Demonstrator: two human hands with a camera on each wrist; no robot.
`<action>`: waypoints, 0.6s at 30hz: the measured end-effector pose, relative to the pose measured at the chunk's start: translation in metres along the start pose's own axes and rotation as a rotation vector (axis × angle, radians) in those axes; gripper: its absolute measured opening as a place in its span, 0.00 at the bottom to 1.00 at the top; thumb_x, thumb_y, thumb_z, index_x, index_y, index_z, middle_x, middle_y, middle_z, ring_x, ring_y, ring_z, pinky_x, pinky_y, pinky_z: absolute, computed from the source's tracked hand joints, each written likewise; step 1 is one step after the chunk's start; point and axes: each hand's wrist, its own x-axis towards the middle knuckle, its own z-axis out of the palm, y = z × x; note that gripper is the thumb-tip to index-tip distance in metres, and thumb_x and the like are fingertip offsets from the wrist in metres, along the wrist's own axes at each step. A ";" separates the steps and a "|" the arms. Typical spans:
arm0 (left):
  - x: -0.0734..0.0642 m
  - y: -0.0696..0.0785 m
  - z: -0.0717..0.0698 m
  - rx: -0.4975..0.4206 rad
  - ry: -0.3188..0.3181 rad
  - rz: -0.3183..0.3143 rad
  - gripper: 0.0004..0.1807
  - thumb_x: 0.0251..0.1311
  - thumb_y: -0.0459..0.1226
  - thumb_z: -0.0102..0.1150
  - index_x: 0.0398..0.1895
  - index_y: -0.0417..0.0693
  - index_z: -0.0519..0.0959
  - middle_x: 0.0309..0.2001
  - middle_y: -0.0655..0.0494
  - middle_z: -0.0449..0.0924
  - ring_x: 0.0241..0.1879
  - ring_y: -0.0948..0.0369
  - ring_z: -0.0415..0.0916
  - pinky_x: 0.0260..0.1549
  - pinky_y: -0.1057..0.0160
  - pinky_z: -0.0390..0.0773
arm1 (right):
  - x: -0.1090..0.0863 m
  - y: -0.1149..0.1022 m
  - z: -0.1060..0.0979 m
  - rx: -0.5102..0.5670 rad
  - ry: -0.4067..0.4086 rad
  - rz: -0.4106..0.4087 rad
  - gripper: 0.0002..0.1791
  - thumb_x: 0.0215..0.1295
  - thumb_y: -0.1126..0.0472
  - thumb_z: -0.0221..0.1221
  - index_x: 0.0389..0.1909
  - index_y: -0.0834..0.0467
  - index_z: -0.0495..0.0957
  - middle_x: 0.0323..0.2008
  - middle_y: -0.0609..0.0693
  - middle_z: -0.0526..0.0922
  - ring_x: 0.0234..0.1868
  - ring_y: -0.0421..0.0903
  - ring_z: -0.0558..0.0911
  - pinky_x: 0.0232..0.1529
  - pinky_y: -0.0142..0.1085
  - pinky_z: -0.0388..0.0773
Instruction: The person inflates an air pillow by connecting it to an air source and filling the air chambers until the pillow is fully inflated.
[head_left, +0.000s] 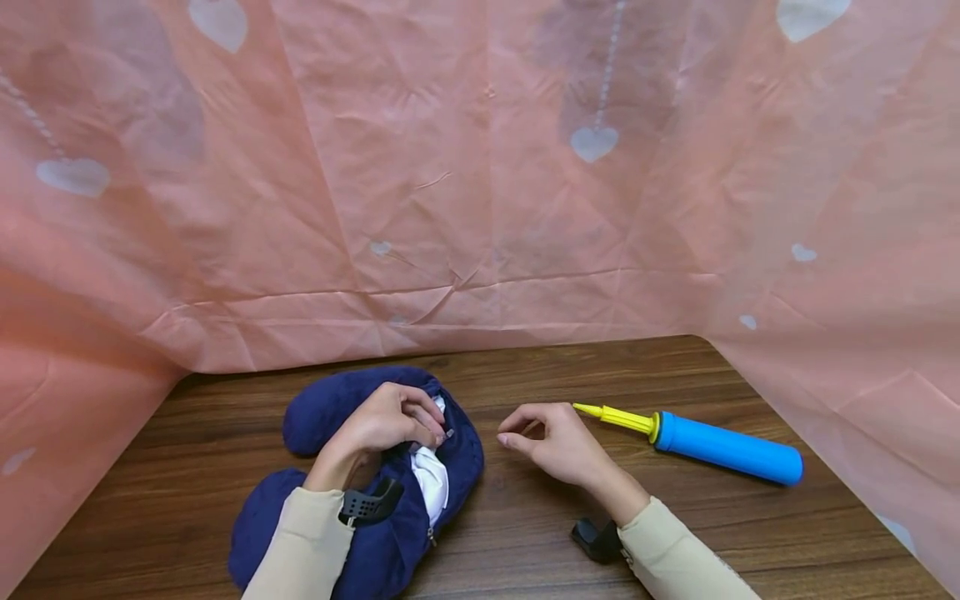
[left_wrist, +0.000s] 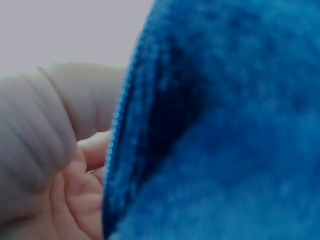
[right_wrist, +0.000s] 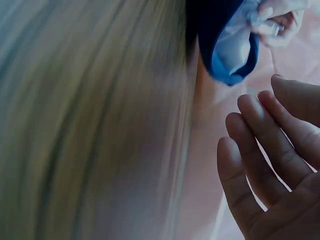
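Observation:
A navy U-shaped neck pillow (head_left: pixel 258 521) lies on the table with its zipped cover open along the outer curve. White inner lining (head_left: pixel 430 479) shows through the gap. My left hand (head_left: pixel 390 417) is over this opening, its fingers and thumb pinching a small clear valve (right_wrist: pixel 256 21), also visible in the right wrist view. In the left wrist view, the blue cover (left_wrist: pixel 240 125) with its zipper edge hides most of the fingers. My right hand (head_left: pixel 558 442) hovers right of the pillow, fingers loosely bent and holding nothing.
A blue hand pump (head_left: pixel 727 446) with a yellow nozzle (head_left: pixel 626 419) lies on the wooden table (head_left: pixel 517 517), just beyond my right hand. Pink curtain with hearts (head_left: pixel 487 208) surrounds the table at the back and sides.

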 end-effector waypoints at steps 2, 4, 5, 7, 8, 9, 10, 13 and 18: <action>0.000 0.000 0.000 0.000 0.000 0.000 0.17 0.48 0.23 0.76 0.44 0.31 0.87 0.34 0.47 0.93 0.34 0.61 0.90 0.36 0.67 0.83 | 0.003 -0.002 0.004 0.020 -0.012 0.003 0.03 0.70 0.58 0.71 0.40 0.52 0.92 0.37 0.42 0.92 0.38 0.41 0.87 0.43 0.33 0.83; 0.000 -0.001 0.001 -0.001 -0.001 0.002 0.18 0.48 0.23 0.75 0.45 0.30 0.86 0.34 0.48 0.92 0.34 0.61 0.89 0.36 0.67 0.83 | 0.005 -0.003 0.008 0.043 -0.020 0.013 0.04 0.71 0.57 0.71 0.41 0.52 0.92 0.37 0.43 0.92 0.38 0.42 0.87 0.42 0.33 0.83; 0.000 -0.001 0.001 -0.002 -0.001 0.001 0.18 0.48 0.23 0.75 0.45 0.30 0.86 0.33 0.48 0.92 0.33 0.61 0.89 0.36 0.67 0.83 | 0.006 -0.004 0.011 0.057 -0.024 0.021 0.05 0.71 0.57 0.71 0.41 0.53 0.92 0.37 0.44 0.92 0.37 0.42 0.86 0.40 0.33 0.82; 0.000 -0.001 0.001 -0.003 -0.001 0.001 0.18 0.48 0.23 0.74 0.46 0.29 0.86 0.33 0.48 0.92 0.33 0.61 0.89 0.35 0.67 0.83 | 0.009 -0.006 0.015 0.086 -0.030 0.034 0.07 0.72 0.56 0.70 0.42 0.54 0.92 0.38 0.45 0.92 0.37 0.42 0.86 0.39 0.32 0.82; -0.001 -0.002 0.001 -0.003 0.000 0.000 0.19 0.48 0.23 0.74 0.46 0.29 0.85 0.33 0.48 0.92 0.33 0.61 0.89 0.35 0.67 0.83 | 0.010 -0.006 0.018 0.113 -0.036 0.047 0.07 0.72 0.56 0.70 0.42 0.55 0.92 0.38 0.47 0.93 0.36 0.43 0.86 0.37 0.32 0.82; -0.001 -0.002 0.001 -0.003 0.002 0.000 0.19 0.47 0.22 0.74 0.46 0.29 0.85 0.33 0.48 0.92 0.33 0.61 0.89 0.35 0.66 0.83 | 0.011 -0.007 0.021 0.146 -0.043 0.061 0.07 0.72 0.56 0.71 0.43 0.55 0.92 0.39 0.48 0.93 0.36 0.43 0.87 0.36 0.32 0.82; -0.001 -0.002 0.001 -0.006 0.004 -0.004 0.19 0.48 0.22 0.74 0.46 0.29 0.85 0.33 0.48 0.92 0.33 0.61 0.89 0.35 0.66 0.83 | 0.012 -0.009 0.024 0.172 -0.047 0.071 0.08 0.72 0.56 0.71 0.43 0.55 0.92 0.40 0.50 0.93 0.36 0.43 0.87 0.35 0.32 0.82; -0.002 -0.001 0.002 -0.008 0.011 -0.013 0.19 0.48 0.22 0.75 0.46 0.29 0.85 0.33 0.47 0.92 0.32 0.60 0.89 0.35 0.65 0.84 | 0.016 -0.012 0.033 0.242 -0.052 0.093 0.09 0.71 0.56 0.71 0.43 0.57 0.92 0.40 0.52 0.93 0.35 0.42 0.87 0.34 0.32 0.83; -0.003 0.001 0.005 -0.009 0.017 -0.018 0.18 0.48 0.23 0.75 0.46 0.30 0.86 0.33 0.47 0.92 0.33 0.59 0.88 0.35 0.65 0.84 | 0.022 -0.018 0.044 0.305 -0.041 0.119 0.09 0.71 0.57 0.71 0.41 0.59 0.92 0.36 0.52 0.93 0.32 0.40 0.85 0.33 0.31 0.81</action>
